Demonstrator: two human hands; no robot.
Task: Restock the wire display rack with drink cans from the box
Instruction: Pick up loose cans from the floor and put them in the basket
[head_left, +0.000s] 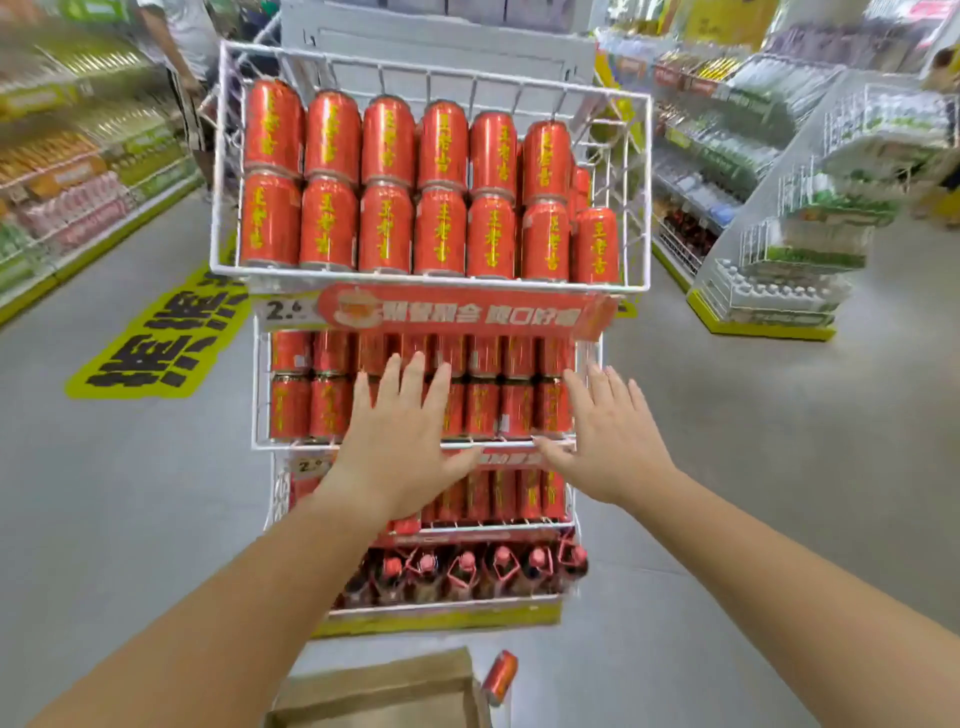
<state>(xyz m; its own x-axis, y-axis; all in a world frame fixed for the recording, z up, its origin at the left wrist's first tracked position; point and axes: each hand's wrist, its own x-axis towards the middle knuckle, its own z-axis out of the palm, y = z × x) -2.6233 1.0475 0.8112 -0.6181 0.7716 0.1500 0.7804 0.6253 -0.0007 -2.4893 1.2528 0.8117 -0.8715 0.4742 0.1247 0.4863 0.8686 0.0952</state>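
A white wire display rack (641, 192) stands in front of me with several tiers. Its top basket holds two stacked rows of red drink cans (387, 189) with yellow lettering. The middle basket (257, 395) is also packed with red cans. My left hand (402, 441) and my right hand (608, 441) are both stretched out flat, fingers straight, in front of the middle basket, holding nothing. A brown cardboard box (384, 691) sits at the bottom of the view. One loose red can (500, 675) lies tilted at the box's right edge.
Bottles with red caps (467, 569) fill the rack's lowest tier. A red price banner (462, 312) hangs under the top basket. Stocked shelves (78, 166) line the left aisle; another wire rack (810, 223) stands at the right. A yellow floor sticker (166, 338) lies on the left.
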